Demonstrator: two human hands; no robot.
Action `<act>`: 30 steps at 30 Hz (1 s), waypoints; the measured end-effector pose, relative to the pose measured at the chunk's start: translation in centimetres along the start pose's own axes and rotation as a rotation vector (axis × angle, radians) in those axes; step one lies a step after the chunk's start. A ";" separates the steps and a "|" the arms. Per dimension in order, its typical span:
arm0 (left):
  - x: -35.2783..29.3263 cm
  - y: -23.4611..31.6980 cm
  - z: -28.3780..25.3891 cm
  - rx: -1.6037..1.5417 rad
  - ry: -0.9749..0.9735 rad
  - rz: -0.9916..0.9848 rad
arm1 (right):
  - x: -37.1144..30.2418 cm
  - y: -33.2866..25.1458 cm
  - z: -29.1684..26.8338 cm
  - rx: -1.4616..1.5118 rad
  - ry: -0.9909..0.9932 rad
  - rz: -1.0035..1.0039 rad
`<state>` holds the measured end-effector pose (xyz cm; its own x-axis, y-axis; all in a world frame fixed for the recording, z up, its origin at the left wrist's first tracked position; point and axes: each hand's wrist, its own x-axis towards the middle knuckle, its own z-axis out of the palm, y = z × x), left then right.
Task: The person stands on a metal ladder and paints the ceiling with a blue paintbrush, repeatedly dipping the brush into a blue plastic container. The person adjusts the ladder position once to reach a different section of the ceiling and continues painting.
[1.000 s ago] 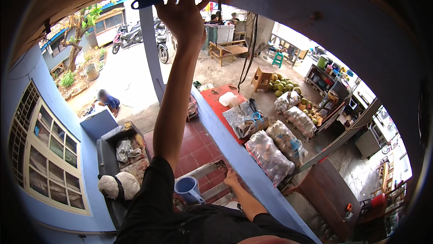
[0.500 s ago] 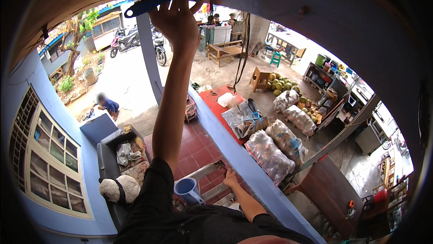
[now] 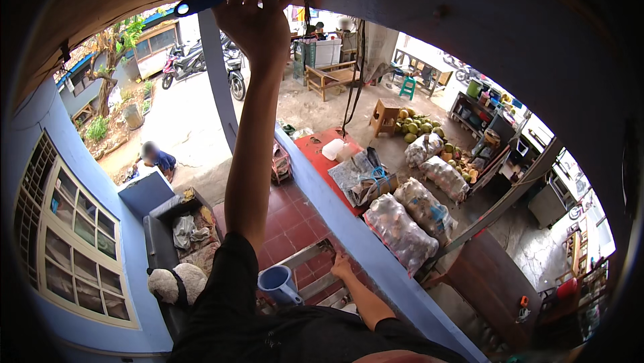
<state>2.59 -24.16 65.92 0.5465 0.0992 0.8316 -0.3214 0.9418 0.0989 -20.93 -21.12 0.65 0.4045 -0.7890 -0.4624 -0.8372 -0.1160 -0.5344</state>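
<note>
My left hand (image 3: 251,31) reaches high overhead, its fingers wrapped round a blue-handled paintbrush (image 3: 211,0). The wide head of the brush lies up against the dark underside of the beam (image 3: 416,1); where exactly it touches is hard to see in the shade. Low down, my right hand (image 3: 343,267) rests on the top of a metal ladder (image 3: 305,256), fingers curled at its edge and partly hidden. Between my body and the ladder sits a blue plastic jug (image 3: 275,281); its contents do not show.
A low blue wall (image 3: 329,192) runs along my right. Beyond it lie stuffed sacks (image 3: 400,232), a red table (image 3: 315,152) and green coconuts (image 3: 419,125). Dark cords (image 3: 355,75) hang ahead. On the left are a worn sofa (image 3: 161,242), a window and a crouching person (image 3: 159,158).
My left hand and the paintbrush have shifted slightly left and up along the beam. My right hand stays on the ladder.
</note>
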 end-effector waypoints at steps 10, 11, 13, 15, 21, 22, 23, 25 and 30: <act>-0.7 0.7 1.8 0.009 -0.025 -0.103 | -0.2 -0.5 -0.2 0.006 -0.009 0.012; -0.8 0.5 1.8 -0.010 -0.007 -0.128 | -0.3 -0.5 0.0 0.013 0.002 0.014; -1.0 0.3 1.6 -0.049 0.040 -0.173 | 0.2 0.3 0.3 0.008 0.031 -0.020; -1.5 0.2 1.3 -0.137 0.082 -0.178 | 0.7 0.8 0.6 0.002 0.051 -0.035; -2.7 -0.8 1.2 -0.161 0.042 -0.188 | 1.1 1.9 1.6 0.014 0.105 -0.098; -2.6 -1.1 0.9 -0.099 0.059 -0.167 | 1.2 1.9 1.5 0.016 0.098 -0.094; -2.4 -1.4 0.7 -0.039 0.074 -0.147 | 1.3 1.9 1.4 0.017 0.091 -0.091; -1.7 -2.2 -0.9 0.254 0.064 -0.046 | 0.8 0.9 1.1 0.002 0.058 -0.071; -2.3 -0.1 -1.4 0.180 0.054 0.010 | 0.1 0.1 0.0 -0.014 0.017 -0.041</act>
<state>2.50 -24.02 63.25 0.5817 0.1303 0.8029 -0.4577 0.8684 0.1907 -20.95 -21.20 0.52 0.4322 -0.7936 -0.4282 -0.8253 -0.1568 -0.5424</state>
